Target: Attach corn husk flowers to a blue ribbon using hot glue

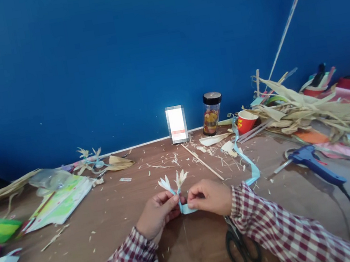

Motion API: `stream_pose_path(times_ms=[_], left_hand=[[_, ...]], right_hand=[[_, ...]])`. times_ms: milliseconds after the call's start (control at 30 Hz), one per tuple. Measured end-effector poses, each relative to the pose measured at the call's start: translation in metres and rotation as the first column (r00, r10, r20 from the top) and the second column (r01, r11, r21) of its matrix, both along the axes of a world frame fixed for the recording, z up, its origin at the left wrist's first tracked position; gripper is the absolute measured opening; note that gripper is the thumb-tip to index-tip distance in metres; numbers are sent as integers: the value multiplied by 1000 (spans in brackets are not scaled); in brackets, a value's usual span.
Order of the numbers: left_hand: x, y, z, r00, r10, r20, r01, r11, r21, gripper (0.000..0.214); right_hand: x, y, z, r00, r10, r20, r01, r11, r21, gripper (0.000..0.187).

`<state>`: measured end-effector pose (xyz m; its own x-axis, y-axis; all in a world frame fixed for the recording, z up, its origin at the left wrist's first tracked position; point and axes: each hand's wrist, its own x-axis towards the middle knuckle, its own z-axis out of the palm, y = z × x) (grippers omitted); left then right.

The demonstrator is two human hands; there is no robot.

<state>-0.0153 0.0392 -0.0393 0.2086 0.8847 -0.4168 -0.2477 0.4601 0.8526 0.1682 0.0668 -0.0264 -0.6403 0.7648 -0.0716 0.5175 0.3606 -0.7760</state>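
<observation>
Between finger and thumb, my left hand pinches the stems of two small corn husk flowers, their pale petals pointing up and away from me. Light blue ribbon runs from the stems to my right hand, whose fingers are closed on it. A longer stretch of blue ribbon curls across the table beyond my right wrist, up toward a red paper cup. Black-handled scissors lie below my right forearm, with the blades partly hidden by the sleeve.
A blue glue gun with its cord lies at the right, in front of piled dry husks. Beside the cup stands a black-lidded jar. Painted paper and finished husk flowers are at the left. Husk scraps litter the brown table.
</observation>
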Motion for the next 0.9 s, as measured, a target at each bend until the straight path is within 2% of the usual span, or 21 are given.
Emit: stream_pose_path(times_ms=[133, 300, 567, 700, 900], left_hand=[[2, 0, -7, 999, -38, -15, 39, 997, 65, 21], [2, 0, -12, 987, -70, -142, 89, 987, 132, 22], [7, 0, 1, 963, -28, -268, 62, 991, 119, 24], [7, 0, -1, 963, -23, -267, 57, 991, 118, 22], [5, 1, -7, 969, -32, -243, 65, 990, 126, 19]], right_hand=[[-1, 0, 0, 1000, 4, 26, -4, 1000, 2, 20], [-4, -2, -1, 999, 14, 43, -14, 1000, 12, 18], [-4, -4, -2, 999, 20, 50, -24, 997, 73, 16], [-5, -5, -3, 999, 21, 27, -24, 992, 121, 12], [-6, -7, -2, 995, 8, 96, -15, 997, 71, 13]])
